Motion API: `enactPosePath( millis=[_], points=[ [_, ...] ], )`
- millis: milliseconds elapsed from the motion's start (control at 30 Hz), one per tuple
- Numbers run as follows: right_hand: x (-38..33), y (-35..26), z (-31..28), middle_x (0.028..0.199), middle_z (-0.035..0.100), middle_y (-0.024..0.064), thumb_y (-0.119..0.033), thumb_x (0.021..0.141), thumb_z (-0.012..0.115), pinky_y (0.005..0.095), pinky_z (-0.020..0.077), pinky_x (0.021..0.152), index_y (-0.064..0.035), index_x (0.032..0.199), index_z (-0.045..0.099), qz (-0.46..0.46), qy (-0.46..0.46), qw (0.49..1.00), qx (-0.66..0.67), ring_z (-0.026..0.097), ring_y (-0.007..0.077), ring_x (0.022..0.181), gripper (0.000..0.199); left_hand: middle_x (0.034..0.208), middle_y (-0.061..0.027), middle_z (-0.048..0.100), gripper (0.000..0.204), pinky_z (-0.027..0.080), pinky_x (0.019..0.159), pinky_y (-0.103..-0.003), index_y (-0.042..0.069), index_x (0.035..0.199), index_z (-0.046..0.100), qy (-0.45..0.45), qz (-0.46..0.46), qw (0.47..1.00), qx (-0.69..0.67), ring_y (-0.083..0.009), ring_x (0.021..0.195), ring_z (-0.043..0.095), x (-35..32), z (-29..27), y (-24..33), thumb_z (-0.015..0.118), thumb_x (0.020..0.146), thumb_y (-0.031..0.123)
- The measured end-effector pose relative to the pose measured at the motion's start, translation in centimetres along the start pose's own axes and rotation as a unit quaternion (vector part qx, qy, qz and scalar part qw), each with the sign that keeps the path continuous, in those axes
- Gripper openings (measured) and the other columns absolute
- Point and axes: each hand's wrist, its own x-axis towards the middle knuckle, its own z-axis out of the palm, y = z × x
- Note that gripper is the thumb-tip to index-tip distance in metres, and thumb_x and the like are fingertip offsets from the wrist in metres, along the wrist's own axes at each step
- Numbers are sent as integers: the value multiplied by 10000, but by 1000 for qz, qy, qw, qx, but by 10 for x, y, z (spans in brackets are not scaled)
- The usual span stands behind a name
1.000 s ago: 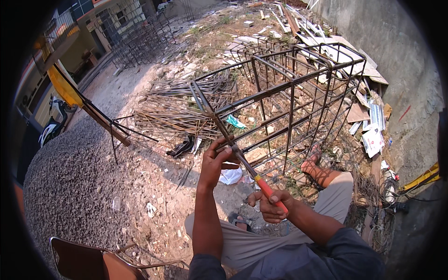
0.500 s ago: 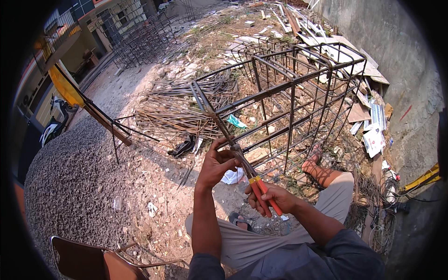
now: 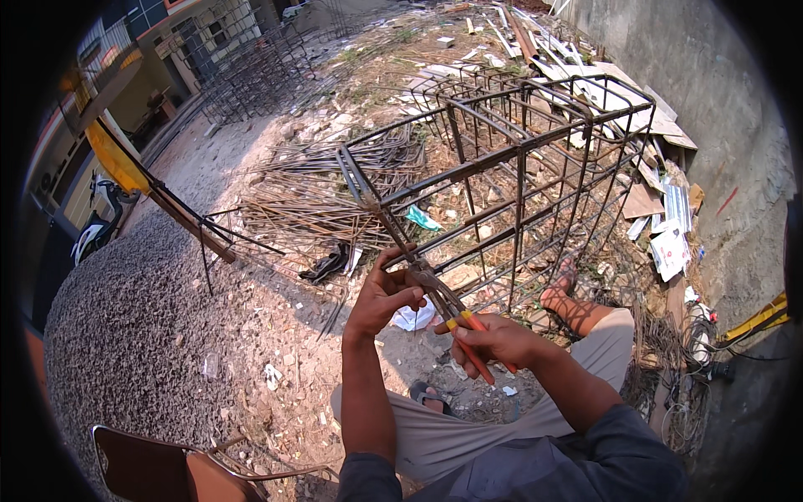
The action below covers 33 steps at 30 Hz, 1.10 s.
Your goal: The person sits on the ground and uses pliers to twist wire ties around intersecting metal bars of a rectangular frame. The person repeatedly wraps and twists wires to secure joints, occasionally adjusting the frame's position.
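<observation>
Pincers [image 3: 452, 307] with orange-red handles and yellow bands are held in my right hand [image 3: 493, 341], its fingers wrapped round the grips. Their metal jaws reach up and left to the near lower corner of a cage of dark steel rebar [image 3: 520, 188]. My left hand [image 3: 378, 294] is at that corner, its fingers curled round the end bar and its thumb beside the pincer jaws. Whatever lies between the jaws is too small to make out. The cage stretches away to the right, made of long bars and square stirrups.
Loose rods [image 3: 326, 188] lie piled beyond the cage on rubble. A gravel heap [image 3: 134, 326] rises at left, with a brown chair [image 3: 146, 460] below it. Scrap boards [image 3: 602, 92] lean along the concrete wall [image 3: 736, 159]. My bare foot [image 3: 562, 289] rests beside the cage.
My right hand has shifted slightly up and turned, and the pincer handles have swung with it. The cage's near end has moved a little left and down. My left hand stays at the corner.
</observation>
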Motion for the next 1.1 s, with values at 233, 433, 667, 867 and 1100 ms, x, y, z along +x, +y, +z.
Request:
enactPosePath(
  millis=[233,433,667,867,1100],
  points=[
    [0,-11,12,792,553,34,-406,1096,456,287,520,560,14,1383,446,8,-26,985,171,580,138,594,509,904,-127,706,779,544,665,-305,92,1504,379,-4,14,1000,-4,-163,744,669,1,-4,-6,775,842,-12],
    [16,17,25,708,446,-21,-392,1097,464,278,442,491,-29,1261,495,2,-34,972,231,431,92,512,400,881,-121,692,792,546,675,-315,78,1508,358,10,28,1000,1,-169,746,665,3,-2,-9,756,835,-44],
    [18,63,19,848,604,50,-333,1092,478,329,574,643,24,1400,426,-65,-160,926,335,653,180,676,474,799,-103,668,870,566,660,-328,76,1522,327,-20,-11,1000,-7,-178,703,667,-3,-5,-1,770,784,-47],
    [3,69,-7,1139,655,125,-330,1094,473,358,563,945,29,1568,253,-129,-14,991,29,694,212,1016,634,784,-119,669,881,588,682,-356,69,1518,312,-25,-23,999,-1,-191,715,682,-4,-4,4,771,775,-50],
    [1,49,-5,970,631,55,-271,1082,533,273,524,703,-2,1497,392,-188,186,962,-74,639,125,822,514,796,-139,678,871,600,694,-369,41,1503,305,6,-8,1000,-8,-212,733,688,-2,1,1,775,776,-50]
  ],
)
